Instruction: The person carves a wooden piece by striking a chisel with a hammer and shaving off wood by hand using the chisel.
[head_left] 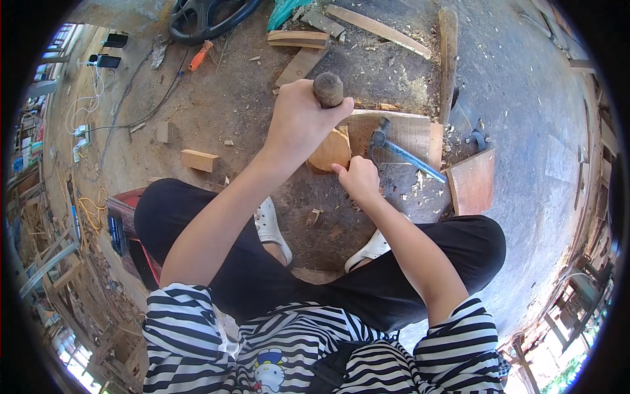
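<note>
White shoes [271,226] stand nearest. Just beyond, the right hand [359,178] has its thumb on the near edge of a round wood piece [327,156], fingers curled; their grip cannot be told. Farther, the left hand's [296,118] fingers wrap tightly around a handle [328,87]. Right of the wood, a hammer [413,160] rests on a board [410,130]. A screwdriver [198,59] lies far left.

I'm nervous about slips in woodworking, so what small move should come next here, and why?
Perhaps ease the thumb of the right hand farther off the rounded wood piece's face: it lies at that face's edge, while the left hand grips a wooden handle whose lower end is hidden from view.
</note>
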Tool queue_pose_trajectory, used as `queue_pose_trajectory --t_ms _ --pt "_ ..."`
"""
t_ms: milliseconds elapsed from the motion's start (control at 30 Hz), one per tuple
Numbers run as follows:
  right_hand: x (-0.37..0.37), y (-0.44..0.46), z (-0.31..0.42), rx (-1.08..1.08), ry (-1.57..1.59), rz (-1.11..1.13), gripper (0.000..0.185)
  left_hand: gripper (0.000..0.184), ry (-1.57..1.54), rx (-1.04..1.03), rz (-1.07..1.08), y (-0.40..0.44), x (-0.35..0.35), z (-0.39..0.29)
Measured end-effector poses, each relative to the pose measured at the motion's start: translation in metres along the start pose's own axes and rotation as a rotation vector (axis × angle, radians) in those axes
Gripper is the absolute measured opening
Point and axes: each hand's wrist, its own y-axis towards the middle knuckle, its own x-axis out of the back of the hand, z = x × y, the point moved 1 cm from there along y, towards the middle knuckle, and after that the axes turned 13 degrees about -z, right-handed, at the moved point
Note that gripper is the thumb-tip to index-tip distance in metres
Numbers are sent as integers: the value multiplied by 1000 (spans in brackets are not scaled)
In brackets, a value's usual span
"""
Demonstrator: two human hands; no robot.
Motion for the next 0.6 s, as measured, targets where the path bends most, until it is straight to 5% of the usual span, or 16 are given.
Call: queue_pose_trajectory --t_ms 600 --pt "-5 1 1 7 11 58 42 20 -17 -92 92 -3 -14 -10"
